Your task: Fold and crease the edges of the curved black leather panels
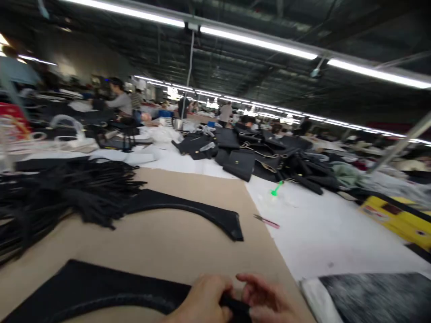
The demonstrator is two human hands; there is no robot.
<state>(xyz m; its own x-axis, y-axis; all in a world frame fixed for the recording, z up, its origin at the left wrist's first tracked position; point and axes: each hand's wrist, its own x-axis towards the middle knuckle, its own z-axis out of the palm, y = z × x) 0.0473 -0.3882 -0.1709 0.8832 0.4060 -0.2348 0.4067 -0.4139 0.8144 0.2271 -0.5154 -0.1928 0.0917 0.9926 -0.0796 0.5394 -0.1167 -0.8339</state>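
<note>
A black curved leather-like panel [111, 285] lies along the front of the brown board [188, 244], its right end between my hands. My left hand [205, 298] is closed round the panel near that end. My right hand [269, 300] has bent fingers at the very tip, where the thumb seems to press on the black edge; the grip is slightly blurred. A second black curved panel [188, 206] rests farther back on the board. Small pink-handled thread snips [267, 221] lie to its right.
A heap of thin black straps [67, 193] covers the left side. Black bag pieces [242, 157] are piled at the back. Right of the board are a green-topped applicator [276, 188], a yellow box [397, 222] and a dark mottled cloth [377, 296]. People work farther off.
</note>
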